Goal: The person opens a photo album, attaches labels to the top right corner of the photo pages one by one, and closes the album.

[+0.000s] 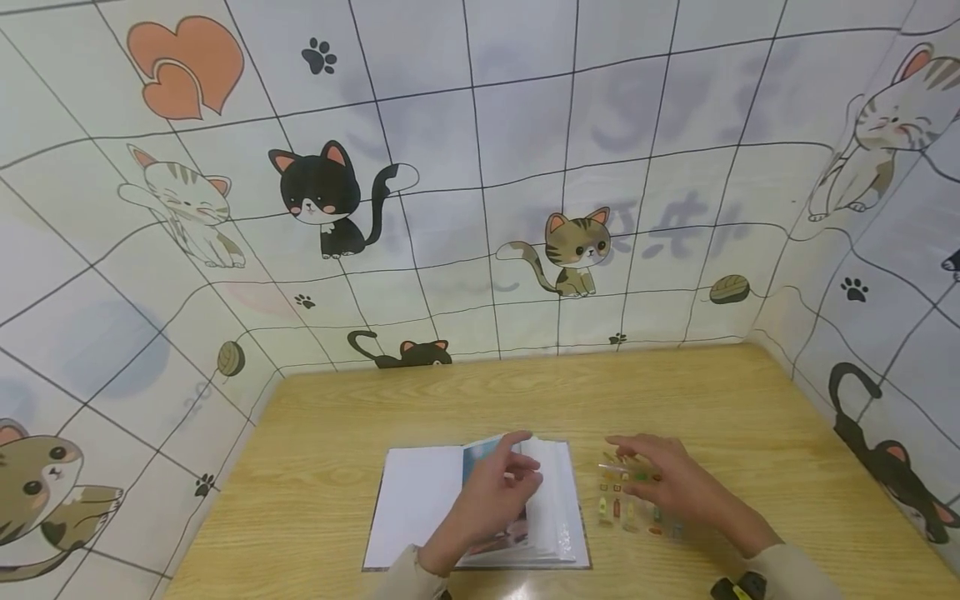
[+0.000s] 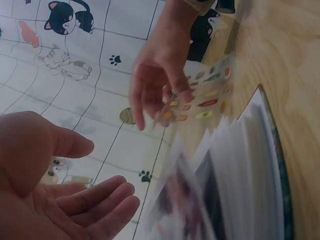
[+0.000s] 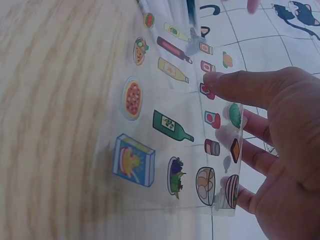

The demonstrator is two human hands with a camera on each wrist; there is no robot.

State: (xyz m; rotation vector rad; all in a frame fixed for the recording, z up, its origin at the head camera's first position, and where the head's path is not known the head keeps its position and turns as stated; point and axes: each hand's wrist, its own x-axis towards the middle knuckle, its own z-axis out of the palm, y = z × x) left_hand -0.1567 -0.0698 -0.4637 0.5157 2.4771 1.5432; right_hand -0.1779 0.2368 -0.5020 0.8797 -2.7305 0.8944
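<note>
My right hand (image 1: 678, 483) pinches a clear sheet of small food stickers (image 3: 172, 125) by its edge. The thumb lies on the printed face and the other fingers behind it, as the right wrist view shows; bottles, jars, bowls and a cereal box are printed there. Left of the sheet, a photo album (image 1: 416, 500) lies spread on the table, with a white inner cover and a stack of clear-sleeved pages (image 2: 245, 165). My left hand (image 1: 491, 496) hovers over the pages, fingers loosely bent and holding nothing. It partly hides a colour photo (image 2: 180, 205) on the top page.
The wood-grain table (image 1: 315, 433) is bounded at the back and both sides by white cloth walls (image 1: 525, 150) with a black grid and cartoon cats. A black and yellow wristband (image 1: 738, 587) shows at the right sleeve.
</note>
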